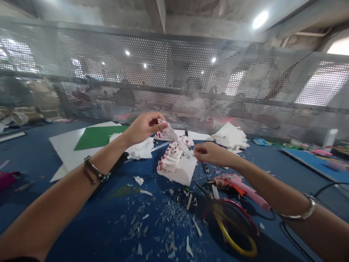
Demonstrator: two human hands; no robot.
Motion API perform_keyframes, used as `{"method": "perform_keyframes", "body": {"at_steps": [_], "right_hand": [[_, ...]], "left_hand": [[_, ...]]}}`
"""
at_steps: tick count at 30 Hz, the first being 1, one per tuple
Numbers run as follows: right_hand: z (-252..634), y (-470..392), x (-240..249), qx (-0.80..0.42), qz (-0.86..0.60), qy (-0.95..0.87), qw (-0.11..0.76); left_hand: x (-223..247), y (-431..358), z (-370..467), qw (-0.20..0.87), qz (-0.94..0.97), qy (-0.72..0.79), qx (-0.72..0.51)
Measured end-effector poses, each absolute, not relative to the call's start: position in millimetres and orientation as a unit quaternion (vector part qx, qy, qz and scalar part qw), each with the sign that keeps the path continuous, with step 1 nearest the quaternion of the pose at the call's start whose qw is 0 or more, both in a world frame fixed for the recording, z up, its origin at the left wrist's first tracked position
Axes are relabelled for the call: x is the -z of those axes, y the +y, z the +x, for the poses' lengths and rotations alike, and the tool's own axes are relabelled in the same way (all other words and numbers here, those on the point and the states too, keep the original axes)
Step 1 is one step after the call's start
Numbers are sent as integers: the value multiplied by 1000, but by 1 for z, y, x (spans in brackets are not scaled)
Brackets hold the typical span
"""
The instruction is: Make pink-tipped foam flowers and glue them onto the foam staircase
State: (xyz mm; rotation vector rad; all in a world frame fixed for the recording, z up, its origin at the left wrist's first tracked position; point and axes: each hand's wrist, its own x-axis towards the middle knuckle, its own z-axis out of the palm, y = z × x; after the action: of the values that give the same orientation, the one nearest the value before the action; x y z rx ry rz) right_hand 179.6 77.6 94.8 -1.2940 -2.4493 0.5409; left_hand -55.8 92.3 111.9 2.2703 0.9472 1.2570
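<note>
My left hand point(148, 126) pinches a thin white strip point(171, 133) by its upper end, thumb against the fingers. The strip slants down to the right over a white craft piece point(171, 160), where rows of white folded strips with dark red bits along their edges sit on a white sheet point(184, 171). Close to the strip's lower end is my right hand point(206, 152), its fingers curled together. Whatever lies between those fingertips is too small to make out. Below it, scissors point(234, 229) with red and yellow handles lie beside a pink glue gun point(242, 187).
White and green sheets point(100, 136) lie left, near crumpled white paper point(141, 148). A stack of white pieces point(230, 136) stands at the back right, before a perforated metal screen point(169, 80). Scraps litter the blue tabletop point(114, 218); a blue board point(313, 163) lies far right.
</note>
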Motion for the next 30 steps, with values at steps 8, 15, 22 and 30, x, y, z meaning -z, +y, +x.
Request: {"method": "perform_keyframes", "body": {"at_steps": [8, 15, 22, 30], "right_hand": [[162, 69, -94, -169, -419, -858, 244], [133, 59, -94, -237, -355, -853, 299], [129, 52, -94, -273, -346, -848, 295], [139, 54, -96, -306, -359, -835, 284]], "left_hand": [[-112, 83, -49, 217, 839, 297, -401], [-111, 80, -43, 143, 865, 278, -393], [-111, 76, -40, 229, 839, 290, -399], [-119, 74, -50, 254, 885, 293, -256]]}}
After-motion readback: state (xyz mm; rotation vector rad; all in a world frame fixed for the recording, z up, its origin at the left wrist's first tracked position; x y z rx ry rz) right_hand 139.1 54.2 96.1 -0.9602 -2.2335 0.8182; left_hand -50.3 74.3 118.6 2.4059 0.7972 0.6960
